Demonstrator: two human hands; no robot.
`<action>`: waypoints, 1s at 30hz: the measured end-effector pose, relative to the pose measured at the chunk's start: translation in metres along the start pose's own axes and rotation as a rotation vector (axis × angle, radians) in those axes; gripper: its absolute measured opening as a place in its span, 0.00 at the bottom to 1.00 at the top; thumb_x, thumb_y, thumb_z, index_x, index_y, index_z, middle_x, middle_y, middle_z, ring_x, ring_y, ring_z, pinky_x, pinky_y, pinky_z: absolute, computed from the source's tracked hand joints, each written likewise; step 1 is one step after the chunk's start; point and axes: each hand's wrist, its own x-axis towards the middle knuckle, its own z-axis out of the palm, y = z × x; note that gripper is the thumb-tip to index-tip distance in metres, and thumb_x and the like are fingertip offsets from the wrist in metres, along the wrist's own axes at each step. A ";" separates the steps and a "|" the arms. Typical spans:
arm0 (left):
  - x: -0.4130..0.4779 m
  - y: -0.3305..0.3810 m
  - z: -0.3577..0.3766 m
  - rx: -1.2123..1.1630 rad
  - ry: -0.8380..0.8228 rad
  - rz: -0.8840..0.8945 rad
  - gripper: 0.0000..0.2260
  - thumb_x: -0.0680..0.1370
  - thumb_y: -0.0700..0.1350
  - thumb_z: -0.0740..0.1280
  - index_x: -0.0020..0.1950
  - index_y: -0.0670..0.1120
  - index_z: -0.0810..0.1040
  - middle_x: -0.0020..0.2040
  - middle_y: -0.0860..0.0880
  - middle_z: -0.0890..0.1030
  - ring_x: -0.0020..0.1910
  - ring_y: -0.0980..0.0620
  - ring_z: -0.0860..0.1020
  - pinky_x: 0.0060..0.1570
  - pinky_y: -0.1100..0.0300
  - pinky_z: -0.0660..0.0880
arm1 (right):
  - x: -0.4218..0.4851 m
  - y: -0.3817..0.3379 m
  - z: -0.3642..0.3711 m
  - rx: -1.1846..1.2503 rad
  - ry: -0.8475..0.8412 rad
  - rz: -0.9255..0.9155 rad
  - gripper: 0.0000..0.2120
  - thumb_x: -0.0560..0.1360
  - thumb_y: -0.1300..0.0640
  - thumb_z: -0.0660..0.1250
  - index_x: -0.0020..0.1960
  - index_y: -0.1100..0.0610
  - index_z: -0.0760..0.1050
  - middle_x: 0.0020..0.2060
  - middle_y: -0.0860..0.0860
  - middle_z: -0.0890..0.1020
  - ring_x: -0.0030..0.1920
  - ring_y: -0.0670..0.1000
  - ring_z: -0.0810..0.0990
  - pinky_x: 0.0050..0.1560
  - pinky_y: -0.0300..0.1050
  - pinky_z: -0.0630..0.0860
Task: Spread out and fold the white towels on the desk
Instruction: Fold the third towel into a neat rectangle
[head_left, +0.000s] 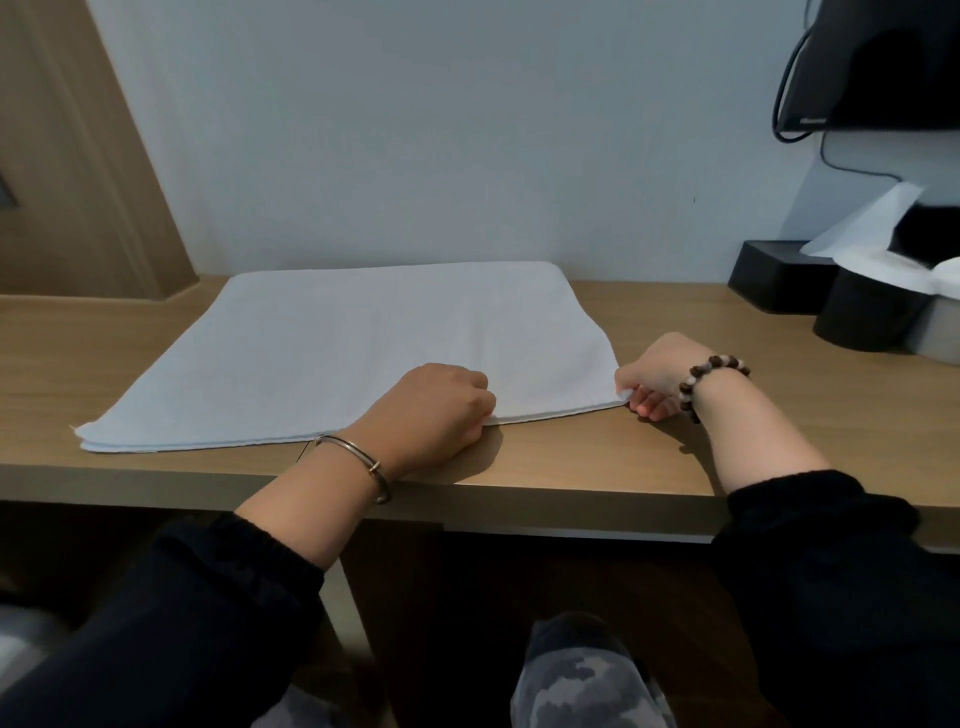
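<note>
On the long tan wooden desk (597, 457), I see the white cloth towel (337, 343) lying flat in two layers, its long axis running left to right and its far edge near the wall. The left hand (436, 410) is curled over the towel's near edge, right of its middle, fingers closed on the hem. The right hand (654, 374) pinches the near right corner. Both hands hold the right end, and the free end lies well to their left, the way I judge the next fold must travel.
</note>
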 end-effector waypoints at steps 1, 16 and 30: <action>-0.003 -0.001 0.002 -0.052 0.023 0.008 0.12 0.79 0.44 0.57 0.47 0.44 0.80 0.46 0.48 0.77 0.44 0.48 0.74 0.42 0.55 0.70 | -0.001 -0.002 0.001 -0.034 0.007 -0.003 0.07 0.74 0.61 0.65 0.39 0.64 0.75 0.26 0.53 0.78 0.22 0.47 0.75 0.23 0.37 0.72; -0.014 -0.004 0.026 -0.225 -0.064 -0.498 0.23 0.82 0.55 0.47 0.76 0.54 0.55 0.78 0.49 0.53 0.76 0.45 0.48 0.72 0.44 0.48 | 0.028 -0.029 0.079 -0.709 0.056 -0.424 0.27 0.79 0.41 0.40 0.77 0.45 0.45 0.77 0.47 0.45 0.76 0.53 0.44 0.70 0.67 0.43; 0.018 -0.028 0.001 -0.164 -0.333 -0.663 0.16 0.80 0.50 0.53 0.64 0.47 0.70 0.62 0.46 0.69 0.63 0.43 0.65 0.57 0.46 0.67 | -0.009 -0.038 0.061 -0.816 0.086 -0.414 0.22 0.78 0.44 0.47 0.68 0.52 0.61 0.63 0.54 0.69 0.62 0.57 0.68 0.56 0.54 0.68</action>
